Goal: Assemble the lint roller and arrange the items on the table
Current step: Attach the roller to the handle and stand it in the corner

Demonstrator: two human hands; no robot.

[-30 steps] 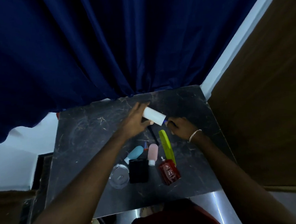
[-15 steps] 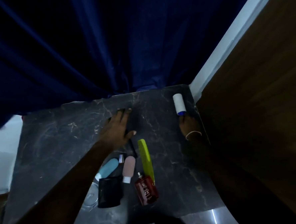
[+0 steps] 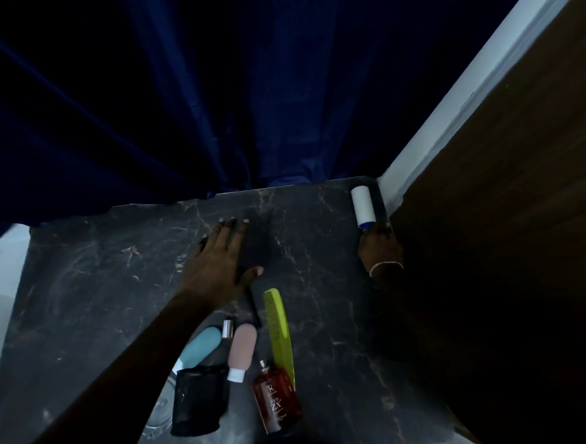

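The lint roller [image 3: 363,205], a white roll on a blue handle, lies at the far right corner of the dark marble table [image 3: 116,267]. My right hand [image 3: 379,249] is closed around its handle just below the roll; the handle itself is hidden in the hand. Flat on the table's middle rests my left hand [image 3: 222,260], fingers spread, holding nothing. In front of it lie a yellow-green comb [image 3: 279,329], a pink tube [image 3: 243,350], a light blue tube [image 3: 201,347], a red-brown perfume bottle [image 3: 277,399] and a black mesh cup [image 3: 199,399].
A dark blue curtain [image 3: 208,89] hangs along the table's far edge. A brown wooden wall [image 3: 507,208] with a white frame borders the right side. A thin black stick [image 3: 254,306] and a small silver-capped item [image 3: 227,328] lie near the tubes. A clear glass [image 3: 159,418] lies beside the mesh cup.
My right hand has carried the lint roller from the table's middle to the far right corner. My left hand let go of the roll and came down flat on the table.
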